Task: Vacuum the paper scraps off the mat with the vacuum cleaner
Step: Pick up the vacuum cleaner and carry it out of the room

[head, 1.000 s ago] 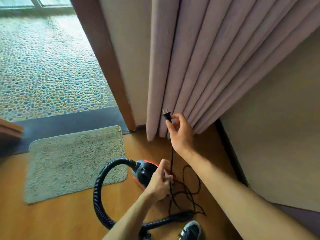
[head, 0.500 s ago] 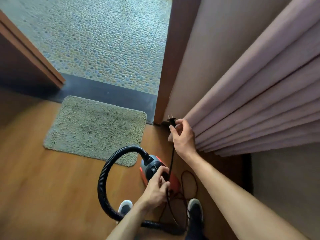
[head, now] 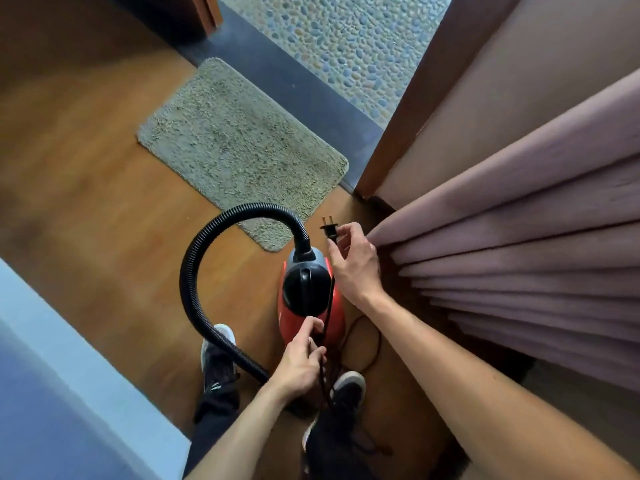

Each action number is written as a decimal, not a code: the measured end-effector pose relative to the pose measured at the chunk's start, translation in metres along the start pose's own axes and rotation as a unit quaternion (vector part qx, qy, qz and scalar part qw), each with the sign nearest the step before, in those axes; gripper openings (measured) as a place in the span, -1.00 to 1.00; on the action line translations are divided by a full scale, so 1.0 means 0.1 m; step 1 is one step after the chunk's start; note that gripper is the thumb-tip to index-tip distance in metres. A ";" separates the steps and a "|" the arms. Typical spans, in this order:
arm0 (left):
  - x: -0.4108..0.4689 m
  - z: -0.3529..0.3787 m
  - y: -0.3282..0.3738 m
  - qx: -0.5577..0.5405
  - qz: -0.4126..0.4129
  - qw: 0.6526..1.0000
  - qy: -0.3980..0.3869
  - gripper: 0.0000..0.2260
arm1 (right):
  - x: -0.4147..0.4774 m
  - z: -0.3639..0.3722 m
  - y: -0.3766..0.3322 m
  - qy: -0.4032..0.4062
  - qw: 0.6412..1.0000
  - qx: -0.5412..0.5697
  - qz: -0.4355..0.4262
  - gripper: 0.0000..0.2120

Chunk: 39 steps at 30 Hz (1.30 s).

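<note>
A person's right hand pinches the two-pin plug beside the curtain; the left hand grips the cord over the red vacuum cleaner, near the mat.

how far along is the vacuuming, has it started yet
Barely begun. Done: the vacuum cleaner sits on the floor beside the mat. In hand: the right hand pinches the plug, prongs bare and in no socket, while the left hand grips the cord. Left: plugging in and all the vacuuming; no scraps can be made out on the mat from here.
</note>
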<state>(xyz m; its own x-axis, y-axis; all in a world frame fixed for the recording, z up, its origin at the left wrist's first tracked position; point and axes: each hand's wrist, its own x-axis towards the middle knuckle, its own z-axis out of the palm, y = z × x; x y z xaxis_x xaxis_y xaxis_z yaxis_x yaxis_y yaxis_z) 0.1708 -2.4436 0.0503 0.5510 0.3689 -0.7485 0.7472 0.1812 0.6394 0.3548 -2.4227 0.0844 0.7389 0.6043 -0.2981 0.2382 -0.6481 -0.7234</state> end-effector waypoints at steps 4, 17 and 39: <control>0.06 0.08 -0.22 -0.017 -0.030 0.999 0.024 -0.67 | 0.01 0.29 0.19 -0.036 0.999 -0.004 -0.005 -0.83; 0.62 0.25 -0.94 -0.035 -0.080 0.995 0.050 -0.64 | 0.25 1.08 0.84 -0.040 0.998 -0.035 0.030 -0.84; 1.15 0.63 -1.52 -0.127 -0.080 0.983 0.107 -0.78 | 0.34 1.80 1.44 -0.011 0.999 -0.050 0.010 -0.81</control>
<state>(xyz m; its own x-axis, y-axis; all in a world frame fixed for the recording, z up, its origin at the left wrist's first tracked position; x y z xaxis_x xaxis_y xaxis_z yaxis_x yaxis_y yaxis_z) 0.1436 -2.4861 -0.1440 0.3225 0.4953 -0.8066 0.6861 0.4647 0.5597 0.3002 -2.4119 -0.1420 0.7309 0.5995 -0.3262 0.2856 -0.7028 -0.6516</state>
